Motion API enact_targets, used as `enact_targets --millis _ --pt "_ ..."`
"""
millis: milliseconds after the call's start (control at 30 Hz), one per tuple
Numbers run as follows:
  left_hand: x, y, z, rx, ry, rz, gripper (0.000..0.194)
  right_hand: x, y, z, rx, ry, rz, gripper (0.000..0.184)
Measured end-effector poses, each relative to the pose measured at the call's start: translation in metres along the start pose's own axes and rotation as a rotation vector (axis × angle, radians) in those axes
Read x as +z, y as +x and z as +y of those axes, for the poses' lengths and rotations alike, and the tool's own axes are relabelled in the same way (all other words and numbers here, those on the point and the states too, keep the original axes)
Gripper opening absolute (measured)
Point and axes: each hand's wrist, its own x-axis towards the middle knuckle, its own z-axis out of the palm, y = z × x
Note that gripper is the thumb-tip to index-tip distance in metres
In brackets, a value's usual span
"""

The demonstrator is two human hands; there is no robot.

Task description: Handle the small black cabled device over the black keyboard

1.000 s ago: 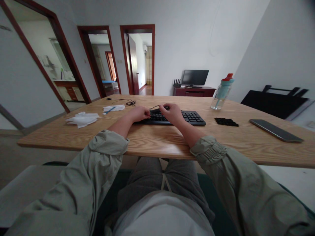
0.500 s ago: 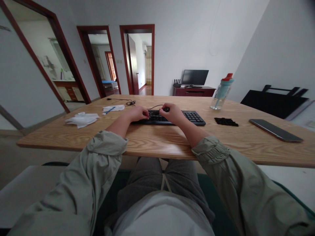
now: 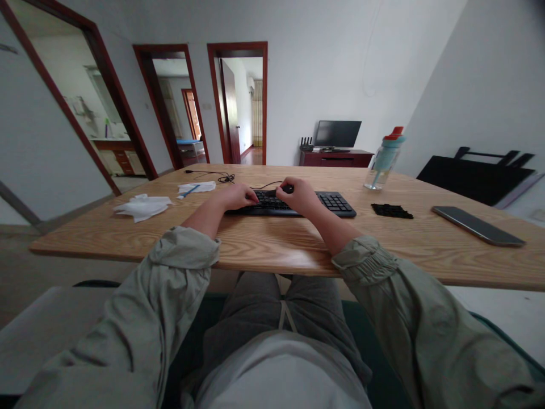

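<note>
A black keyboard [image 3: 336, 203] lies on the wooden table [image 3: 272, 244] in front of me. Both my hands are over its left half. My left hand [image 3: 237, 196] rests on the keys with its fingers curled toward the middle; whether it grips anything is hidden. My right hand [image 3: 300, 196] sits close beside it, fingertips pinched on a small black piece [image 3: 289, 188] at the keyboard's far edge. A thin black cable [image 3: 264, 184] runs back from there. A small heap of black pieces [image 3: 392, 211] lies to the right of the keyboard.
A teal bottle with a red cap [image 3: 384, 159] stands at the back right. A dark phone [image 3: 477, 225] lies far right. Crumpled white tissues [image 3: 142, 205] and a second tissue with a blue pen [image 3: 196, 188] lie at left, a coiled cable [image 3: 225, 178] behind them.
My hands have drawn slightly closer together over the keyboard, and the right hand has lowered a little. Everything else on the table is unchanged.
</note>
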Motion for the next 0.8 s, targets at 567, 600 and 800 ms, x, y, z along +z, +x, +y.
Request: enact_targets --millis 567,600,800 --pt "0.0007 -0.0006 0.0049 0.061 0.102 0.044 0.024 -0.0042 0.0016 0.0072 0.008 0.048 -0.069 0.025" --pt "0.0009 -0.0004 0.0046 0.060 0.101 0.043 0.024 -0.0046 0.0015 0.0072 0.011 0.048 -0.072 0.025" --pt "0.0029 0.0009 0.0027 0.054 0.092 0.045 0.025 -0.0042 0.0029 0.0093 0.025 0.039 -0.070 0.024"
